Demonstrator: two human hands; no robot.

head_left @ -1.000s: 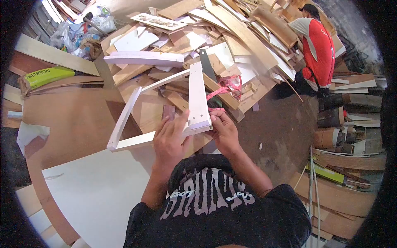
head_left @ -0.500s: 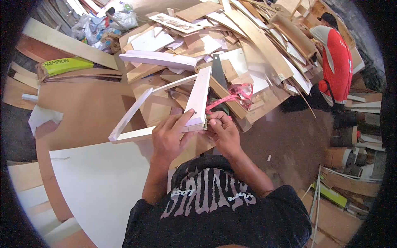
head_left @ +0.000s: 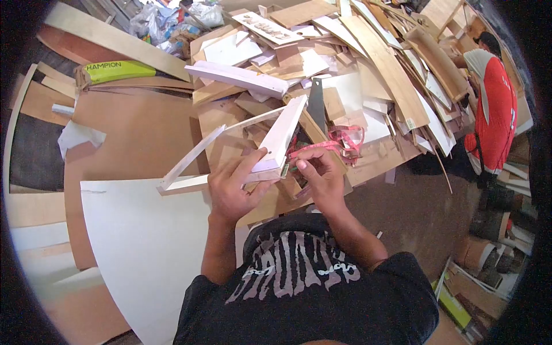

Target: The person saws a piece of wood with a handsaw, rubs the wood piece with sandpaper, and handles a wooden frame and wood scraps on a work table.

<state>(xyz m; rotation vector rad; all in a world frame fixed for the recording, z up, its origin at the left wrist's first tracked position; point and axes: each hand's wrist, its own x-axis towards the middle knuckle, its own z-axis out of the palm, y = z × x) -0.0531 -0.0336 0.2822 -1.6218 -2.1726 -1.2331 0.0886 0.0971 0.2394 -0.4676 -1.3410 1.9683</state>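
My left hand [head_left: 233, 187] is closed around the near corner of a white wooden frame [head_left: 279, 135], fingers on top and thumb beneath. The frame is four-sided, made of narrow boards, with a small dark hole near the held corner. Just right of that corner, my right hand [head_left: 322, 179] has its thumb and forefinger pinched together. Anything between those fingertips is too small to make out. Behind the right hand, a pink measuring tape [head_left: 345, 141] lies in loose loops. A hand saw's dark blade [head_left: 316, 102] points away from me beyond the frame.
Wood offcuts [head_left: 385, 69] are heaped across the worktable. A white panel [head_left: 144, 241] lies at the near left, beside a brown board [head_left: 132, 138]. A person in a red and white top [head_left: 497, 109] stands at the right. Plastic bags [head_left: 155, 26] lie at the far left.
The view has turned, so the surroundings sit farther right. My right fingertips have drawn slightly away from the frame's corner. My left hand keeps its hold on the frame.
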